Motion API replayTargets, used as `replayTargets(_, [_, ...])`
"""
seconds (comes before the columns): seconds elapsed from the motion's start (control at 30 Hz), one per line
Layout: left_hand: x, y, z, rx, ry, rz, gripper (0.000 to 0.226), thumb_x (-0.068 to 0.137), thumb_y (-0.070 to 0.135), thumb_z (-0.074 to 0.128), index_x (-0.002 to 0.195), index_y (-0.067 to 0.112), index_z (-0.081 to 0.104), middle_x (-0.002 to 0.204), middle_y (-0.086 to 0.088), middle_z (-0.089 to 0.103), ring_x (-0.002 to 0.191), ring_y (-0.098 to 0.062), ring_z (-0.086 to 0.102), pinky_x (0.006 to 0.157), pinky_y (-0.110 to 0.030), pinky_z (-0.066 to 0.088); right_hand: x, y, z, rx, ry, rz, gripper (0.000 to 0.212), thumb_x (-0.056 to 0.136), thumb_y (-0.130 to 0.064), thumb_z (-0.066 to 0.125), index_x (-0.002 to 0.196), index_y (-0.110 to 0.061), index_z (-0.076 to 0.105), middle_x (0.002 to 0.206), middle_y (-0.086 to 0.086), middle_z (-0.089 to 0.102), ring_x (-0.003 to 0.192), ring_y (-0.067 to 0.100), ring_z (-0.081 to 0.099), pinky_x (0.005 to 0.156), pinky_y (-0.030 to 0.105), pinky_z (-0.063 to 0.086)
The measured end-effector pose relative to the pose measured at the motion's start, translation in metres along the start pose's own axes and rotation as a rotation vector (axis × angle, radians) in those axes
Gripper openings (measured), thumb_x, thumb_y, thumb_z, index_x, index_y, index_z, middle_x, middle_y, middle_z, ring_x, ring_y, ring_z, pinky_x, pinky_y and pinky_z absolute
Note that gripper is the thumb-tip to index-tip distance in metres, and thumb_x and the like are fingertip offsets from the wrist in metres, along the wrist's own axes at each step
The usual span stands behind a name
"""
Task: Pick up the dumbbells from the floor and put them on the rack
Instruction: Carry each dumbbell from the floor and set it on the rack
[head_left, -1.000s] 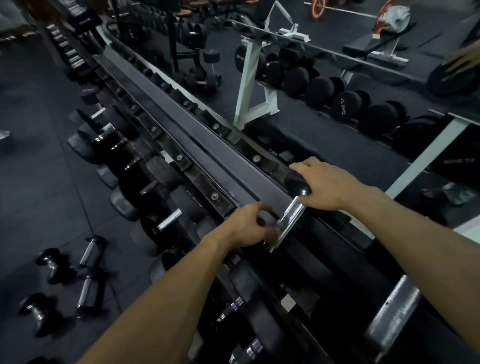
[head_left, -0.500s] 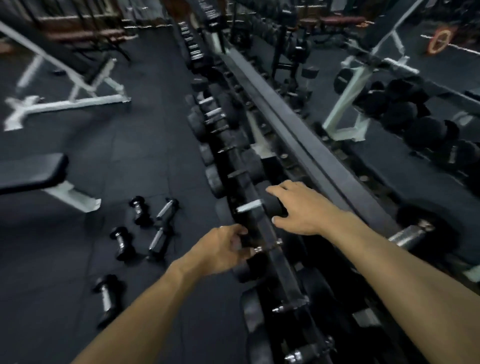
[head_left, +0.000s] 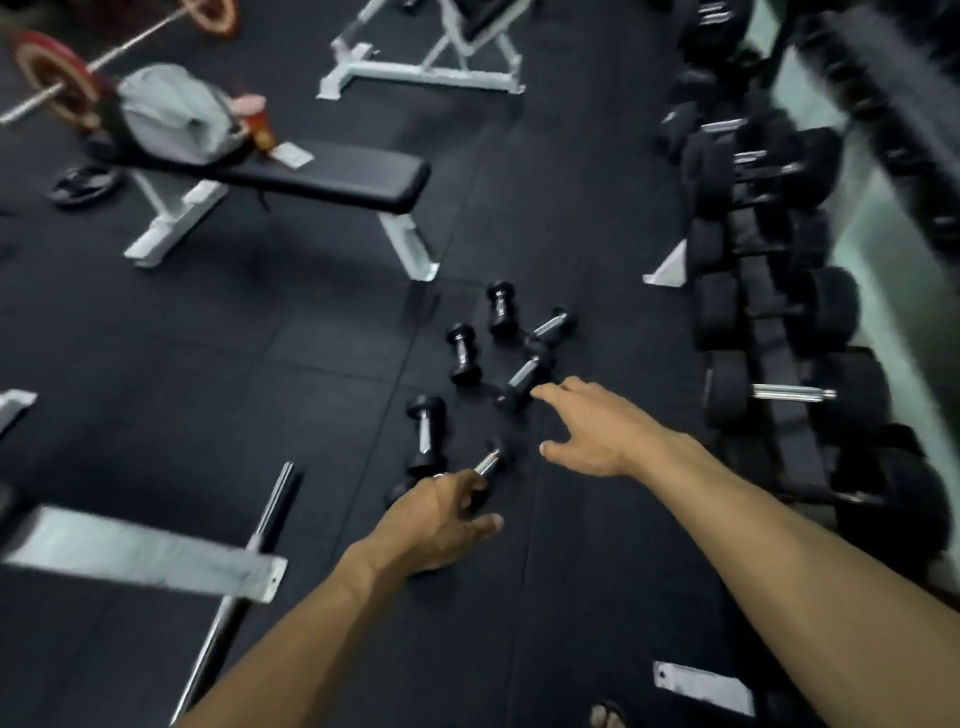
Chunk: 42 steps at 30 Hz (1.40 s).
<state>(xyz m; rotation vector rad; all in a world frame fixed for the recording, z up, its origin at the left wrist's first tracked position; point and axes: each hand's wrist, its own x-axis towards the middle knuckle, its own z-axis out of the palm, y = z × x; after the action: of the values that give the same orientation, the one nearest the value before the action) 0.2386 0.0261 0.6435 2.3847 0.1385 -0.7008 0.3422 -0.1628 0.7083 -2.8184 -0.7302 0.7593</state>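
Note:
Several small black dumbbells with chrome handles lie scattered on the dark rubber floor, among them one at the far end (head_left: 501, 306), one in the middle (head_left: 464, 353) and one nearer me (head_left: 426, 436). My left hand (head_left: 447, 519) hangs with loosely curled fingers over the near end of the closest dumbbell (head_left: 489, 462); no grip shows. My right hand (head_left: 587, 431) is spread flat, its fingertips just short of another dumbbell (head_left: 522, 379). The rack (head_left: 769, 322) with large black dumbbells runs along the right.
A flat black bench (head_left: 332, 176) stands at the upper left, with a grey bag (head_left: 171, 119) and a red-plated barbell (head_left: 52, 78) behind it. A bare bar (head_left: 249, 571) and a white frame (head_left: 130, 551) lie at the lower left. A foot (head_left: 608, 717) shows at the bottom.
Both hands left the dumbbell set on the rack. The view swung left and down from the rack to the floor, and both hands now reach toward the scattered dumbbells.

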Motion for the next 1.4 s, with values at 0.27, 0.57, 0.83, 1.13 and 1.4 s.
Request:
replayTargets(0.27, [0.036,-0.130,0.010,-0.124,0.030,-0.198,0.056,0.087,0.050,0.061,0.134,0.023,0.051,0.120,0.001,0.063,0.113,-0.016,0.058,0.095,-0.035,0.047,0.138,-0.068,0.076,-0.061,-0.151,-0.167,0.066,0.090,-0.033,0.060,0.150,-0.025,0.033,0.129,0.004,0.048,0.121,0.027,0.050,0.095,0.040,0.046])
replayTargets(0.57, [0.160,-0.260,0.095,-0.304,0.052,-0.441,0.055,0.088,0.050,0.058,0.136,0.024,0.048,0.123,-0.001,0.061,0.112,-0.019,0.058,0.095,-0.037,0.048,0.321,-0.072,0.219,-0.120,-0.355,-0.311,0.070,0.089,-0.036,0.063,0.150,-0.025,0.032,0.131,0.004,0.049,0.121,0.029,0.052,0.095,0.040,0.045])
replayTargets(0.83, [0.278,-0.390,0.208,-0.454,0.057,-0.475,0.064,0.081,0.049,0.066,0.137,0.026,0.045,0.127,-0.002,0.058,0.115,-0.019,0.056,0.096,-0.038,0.048,0.456,-0.063,0.382,-0.164,-0.406,-0.360,0.078,0.085,-0.040,0.069,0.151,-0.025,0.030,0.134,0.005,0.048,0.125,0.029,0.050,0.099,0.041,0.045])
replayTargets(1.13, [0.354,-0.460,0.316,-0.651,0.102,-0.505,0.085,0.075,0.036,0.079,0.143,0.031,0.029,0.127,-0.001,0.055,0.112,-0.019,0.055,0.094,-0.030,0.045,0.522,-0.042,0.514,-0.109,-0.458,-0.392,0.076,0.078,-0.036,0.078,0.142,-0.032,0.038,0.116,0.002,0.055,0.109,0.023,0.057,0.097,0.040,0.048])
replayTargets(1.4, [0.366,-0.469,0.337,-0.928,0.115,-0.480,0.103,0.070,0.009,0.083,0.144,0.046,0.023,0.116,0.014,0.057,0.111,-0.009,0.055,0.094,-0.024,0.043,0.532,-0.025,0.540,0.030,-0.340,-0.420,0.056,0.082,-0.028,0.078,0.128,-0.036,0.046,0.108,-0.001,0.059,0.101,0.021,0.060,0.092,0.044,0.051])
